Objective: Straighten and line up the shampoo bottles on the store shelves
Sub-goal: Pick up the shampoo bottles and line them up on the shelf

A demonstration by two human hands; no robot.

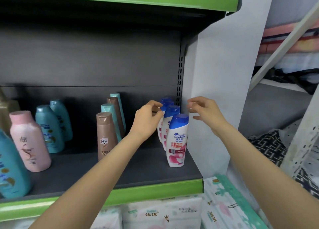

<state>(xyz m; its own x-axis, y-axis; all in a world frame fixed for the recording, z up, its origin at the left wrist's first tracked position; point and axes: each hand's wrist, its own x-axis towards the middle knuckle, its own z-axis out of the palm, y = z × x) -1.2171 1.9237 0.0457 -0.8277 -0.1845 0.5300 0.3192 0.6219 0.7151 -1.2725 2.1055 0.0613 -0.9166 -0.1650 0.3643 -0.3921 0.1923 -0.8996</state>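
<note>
A left hand (146, 118) curls loosely against a rear white shampoo bottle (162, 123); the right hand (205, 113) hovers loose-fingered and empty beside the row at the shelf's (120, 173) right end. Nudging bottles gently by the shoulders, labels forward, should avoid toppling them.

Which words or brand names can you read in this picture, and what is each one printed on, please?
"head & shoulders": front white bottle with a blue cap.
"优优": patterned pack under the shelf.
Large Chinese characters on the brown bottle and pink bottle: too blurred to read.
Small print on the teal bottles: too small.
</note>
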